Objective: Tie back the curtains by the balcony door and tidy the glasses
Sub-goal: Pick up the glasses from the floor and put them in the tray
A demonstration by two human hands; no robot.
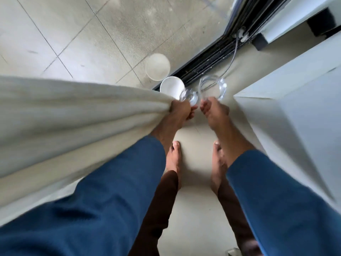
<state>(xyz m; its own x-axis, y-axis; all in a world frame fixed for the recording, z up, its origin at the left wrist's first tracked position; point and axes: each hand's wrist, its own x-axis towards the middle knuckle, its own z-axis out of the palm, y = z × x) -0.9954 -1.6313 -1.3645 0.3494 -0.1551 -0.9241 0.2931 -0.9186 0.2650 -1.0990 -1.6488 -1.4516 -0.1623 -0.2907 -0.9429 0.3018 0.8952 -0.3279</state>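
Note:
I look straight down at the floor by the balcony door. My left hand (181, 112) grips a small clear glass (190, 97), and the cream curtain (73, 117) drapes against its back and wrist. My right hand (215, 112) holds a larger clear glass (214, 87) by its rim. Both glasses hang just above the floor, close together, blurred by motion. A white cup or bowl (171, 86) stands on the floor right behind the small glass, beside the door track.
The dark sliding door track (208, 60) runs diagonally ahead, with tiled balcony floor (83, 34) beyond the glass and a pale round reflection (157, 66) there. A white cabinet or wall corner (286, 117) stands close on the right. My bare feet (174, 159) are on the beige floor.

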